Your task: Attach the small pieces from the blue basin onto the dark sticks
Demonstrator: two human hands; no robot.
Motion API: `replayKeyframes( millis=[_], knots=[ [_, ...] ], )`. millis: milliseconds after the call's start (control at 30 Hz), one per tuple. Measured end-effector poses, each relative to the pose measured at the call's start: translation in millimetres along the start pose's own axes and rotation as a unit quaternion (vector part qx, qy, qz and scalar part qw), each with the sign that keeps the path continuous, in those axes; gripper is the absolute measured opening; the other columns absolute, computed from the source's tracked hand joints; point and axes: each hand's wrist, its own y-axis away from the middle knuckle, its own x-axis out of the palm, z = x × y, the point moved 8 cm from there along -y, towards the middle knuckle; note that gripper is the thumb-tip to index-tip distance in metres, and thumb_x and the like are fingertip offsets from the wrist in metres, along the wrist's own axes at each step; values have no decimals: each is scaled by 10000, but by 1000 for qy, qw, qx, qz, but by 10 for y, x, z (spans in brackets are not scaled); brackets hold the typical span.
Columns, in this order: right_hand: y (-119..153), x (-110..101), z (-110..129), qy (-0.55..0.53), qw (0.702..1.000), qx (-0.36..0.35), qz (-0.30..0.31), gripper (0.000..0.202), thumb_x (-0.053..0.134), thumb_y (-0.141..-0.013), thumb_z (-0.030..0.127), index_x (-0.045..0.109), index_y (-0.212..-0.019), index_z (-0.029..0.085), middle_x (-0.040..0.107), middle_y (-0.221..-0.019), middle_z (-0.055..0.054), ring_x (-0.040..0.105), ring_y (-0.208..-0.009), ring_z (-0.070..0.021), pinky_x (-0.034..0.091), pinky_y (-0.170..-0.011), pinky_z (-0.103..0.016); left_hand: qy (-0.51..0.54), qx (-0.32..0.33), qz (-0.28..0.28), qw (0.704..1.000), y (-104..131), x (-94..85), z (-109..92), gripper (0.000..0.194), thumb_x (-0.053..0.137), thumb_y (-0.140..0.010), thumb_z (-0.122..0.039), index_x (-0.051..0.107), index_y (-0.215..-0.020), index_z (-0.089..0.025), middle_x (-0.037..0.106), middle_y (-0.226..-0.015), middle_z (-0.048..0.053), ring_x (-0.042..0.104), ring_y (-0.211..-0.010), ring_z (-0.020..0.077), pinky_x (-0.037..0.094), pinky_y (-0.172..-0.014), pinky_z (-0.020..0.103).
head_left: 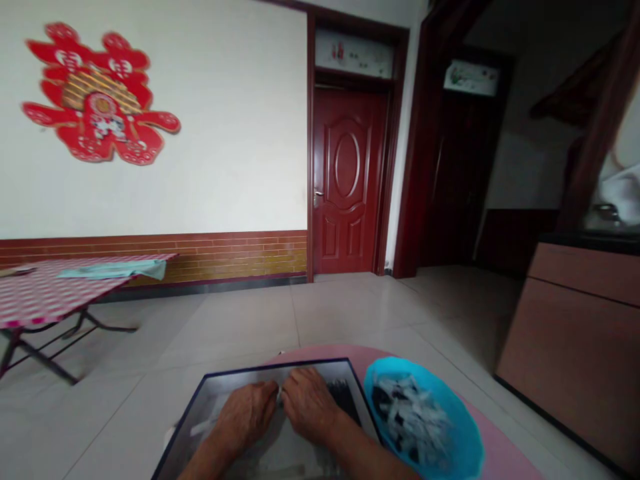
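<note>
My left hand (250, 408) and my right hand (307, 400) meet over a shallow tray (277, 366) with a dark blue rim. The fingers of both are curled and pinched close together, around a small pale bit that is too small to name. Dark thin pieces (343, 398) lie in the tray beyond my right wrist, partly covered by it. A whitish strip (201, 427) rests at the tray's left side. Right of the tray stands a light blue basin (465, 427) holding a heap of white and black pieces (417, 417), blurred.
The tray and basin stand on a round pink table (500, 443). On the left is a folding table (65, 293) with a checked cover and a pale green cloth (117, 269). A brown cabinet (575, 333) stands at the right; a red door (347, 180) is ahead.
</note>
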Motion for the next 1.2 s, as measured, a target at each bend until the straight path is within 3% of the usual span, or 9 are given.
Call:
replayKeyframes(
  millis=[100, 200, 367, 500, 633, 733, 867, 967, 1200],
  knots=[
    [-47, -146, -26, -12, 1000, 6, 10, 139, 455, -848, 251, 569, -807, 184, 584, -825, -35, 515, -822, -178, 382, -769, -320, -7, -8, 9, 1000, -6, 37, 31, 241, 315, -890, -210, 547, -822, -191, 657, -735, 53, 632, -694, 190, 409, -595, 254],
    [-72, -503, -180, -44, 999, 27, -11, 123, 475, -842, 240, 586, -830, 189, 587, -827, -26, 520, -830, -159, 381, -771, -285, -8, -9, 14, 1000, -9, 20, 25, 253, 306, -892, -232, 548, -831, -194, 656, -734, 51, 630, -691, 185, 400, -591, 250],
    [169, -1089, -748, -46, 994, 86, -49, 139, 473, -843, 227, 608, -860, 203, 593, -799, -19, 530, -807, -147, 381, -740, -260, -7, -4, -3, 1000, -22, -61, -1, 271, 299, -897, -238, 555, -817, -201, 653, -709, 42, 630, -682, 191, 405, -595, 260],
    [643, -1006, -1261, 20, 985, 168, 14, 180, 465, -827, 223, 640, -787, 207, 611, -758, -32, 560, -780, -164, 389, -729, -279, 15, 11, -24, 1000, -29, -97, -17, 277, 300, -899, -238, 561, -812, -206, 647, -707, 34, 628, -685, 181, 421, -623, 256],
    [913, -806, -1478, 47, 976, 207, 46, 176, 509, -756, 187, 644, -869, 193, 633, -879, -79, 577, -856, -214, 397, -770, -335, 50, 28, -40, 998, -27, -111, -33, 244, 331, -883, -246, 570, -883, -201, 654, -763, 41, 627, -739, 183, 443, -682, 261],
    [737, -854, -1350, 27, 974, 224, -9, 323, 484, -752, 153, 582, -1060, 162, 610, -979, -115, 569, -908, -224, 409, -806, -351, 66, 31, -48, 996, -31, -120, -33, 229, 360, -864, -243, 571, -937, -190, 656, -796, 52, 621, -798, 193, 446, -732, 274],
    [181, -789, -680, -90, 987, 124, -49, 267, 427, -805, 151, 591, -1012, 198, 622, -947, -75, 563, -923, -184, 416, -840, -303, 61, 24, -48, 997, -38, -128, -34, 182, 381, -830, -200, 562, -841, -184, 631, -753, 48, 611, -748, 188, 440, -689, 269],
    [-113, -542, -278, -126, 987, 90, -39, 242, 450, -790, 142, 593, -979, 191, 638, -978, -83, 567, -947, -185, 412, -846, -301, 63, 15, -46, 997, -39, -129, -29, 159, 389, -805, -173, 547, -785, -182, 619, -751, 51, 601, -746, 184, 434, -681, 264],
    [-163, -99, -172, -192, 974, 120, 5, 201, 428, -759, 137, 618, -734, 198, 665, -734, -34, 603, -720, -168, 415, -658, -255, 52, 25, -54, 997, -35, -106, -35, 164, 409, -808, -187, 555, -881, -170, 627, -830, 76, 592, -801, 201, 444, -712, 289]
  ],
)
